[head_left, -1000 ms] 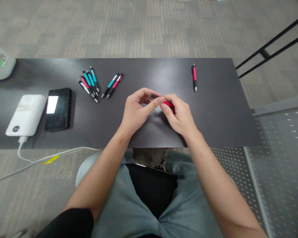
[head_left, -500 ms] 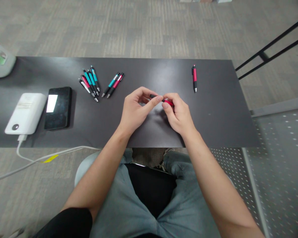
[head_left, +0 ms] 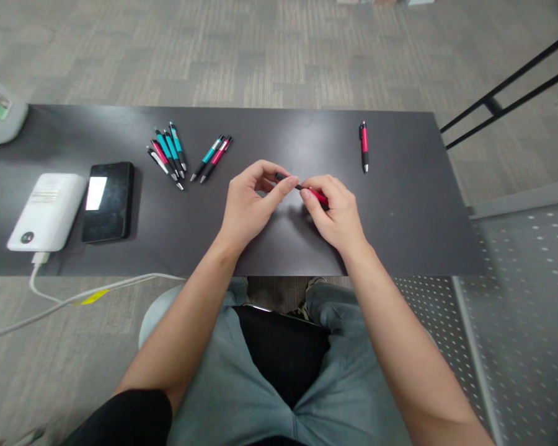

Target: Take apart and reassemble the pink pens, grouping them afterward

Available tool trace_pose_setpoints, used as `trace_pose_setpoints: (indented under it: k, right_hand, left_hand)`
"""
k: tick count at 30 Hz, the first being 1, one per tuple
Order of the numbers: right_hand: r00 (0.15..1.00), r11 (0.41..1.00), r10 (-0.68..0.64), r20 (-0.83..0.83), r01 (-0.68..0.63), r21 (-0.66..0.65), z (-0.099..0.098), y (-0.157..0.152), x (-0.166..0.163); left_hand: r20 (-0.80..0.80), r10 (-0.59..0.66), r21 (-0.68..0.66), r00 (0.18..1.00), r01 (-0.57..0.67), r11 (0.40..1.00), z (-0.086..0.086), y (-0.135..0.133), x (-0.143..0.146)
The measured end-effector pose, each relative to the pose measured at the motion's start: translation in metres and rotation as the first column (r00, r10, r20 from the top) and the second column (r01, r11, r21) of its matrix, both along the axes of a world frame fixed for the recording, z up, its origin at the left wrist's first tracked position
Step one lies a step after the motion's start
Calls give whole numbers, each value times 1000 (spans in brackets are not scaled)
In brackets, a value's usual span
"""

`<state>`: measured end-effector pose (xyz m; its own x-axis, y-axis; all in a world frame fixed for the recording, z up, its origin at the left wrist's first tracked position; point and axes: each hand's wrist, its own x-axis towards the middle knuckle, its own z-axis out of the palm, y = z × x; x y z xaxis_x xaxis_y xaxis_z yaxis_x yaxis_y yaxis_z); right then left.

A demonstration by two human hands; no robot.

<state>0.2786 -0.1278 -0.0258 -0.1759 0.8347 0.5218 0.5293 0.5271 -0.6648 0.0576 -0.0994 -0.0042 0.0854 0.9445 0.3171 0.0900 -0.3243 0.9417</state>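
Observation:
My left hand [head_left: 250,203] and my right hand [head_left: 335,210] meet above the middle of the dark table [head_left: 400,223]. Between them is a red pen [head_left: 317,194] with a black tip section. My left fingers pinch the black end [head_left: 283,179]; my right fingers pinch the red barrel. A thin rod shows between the two parts, which are slightly apart. Another red pen [head_left: 363,146] lies alone at the far right. A pile of several teal and red pens [head_left: 168,155] and a pair of pens [head_left: 211,158] lie at the far left.
A black phone [head_left: 108,201] and a white power bank [head_left: 46,211] with a white cable [head_left: 97,291] sit at the table's left. A grey-white device [head_left: 0,118] is at the far left corner. Black metal bars [head_left: 506,80] stand to the right.
My left hand has pulled the black tip section leftward, away from the red barrel, so a thin rod now shows between the two parts. Both hands have shifted slightly.

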Motion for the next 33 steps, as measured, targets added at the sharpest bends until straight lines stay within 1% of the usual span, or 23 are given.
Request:
trace_pose_setpoints:
  k: [5, 8, 13, 19, 27, 33]
  right_hand:
    - [1000, 999, -12, -19, 11, -49, 0, -3, -1]
    - [1000, 998, -15, -28, 14, -58, 0, -4, -1]
    - [999, 999, -17, -39, 15, -47, 1, -4, -2]
    - [998, 994, -56, 6, 57, -94, 7, -6, -4]
    - [999, 997, -36, 11, 37, -72, 7, -6, -4]
    - [1000, 999, -15, -9, 14, -29, 4, -6, -3]
  left_hand:
    - [46, -4, 4, 999, 3, 1000, -2, 2, -1]
    - [53, -32, -8, 998, 33, 999, -1, 3, -2]
    - [11, -87, -28, 996, 87, 996, 1, 2, -3]
    - [-40, -104, -84, 994, 101, 991, 6, 0, -3]
    - [-25, -131, -110, 991, 127, 986, 5, 0, -3]
    - [-17, -133, -95, 991, 131, 987, 4, -1, -2]
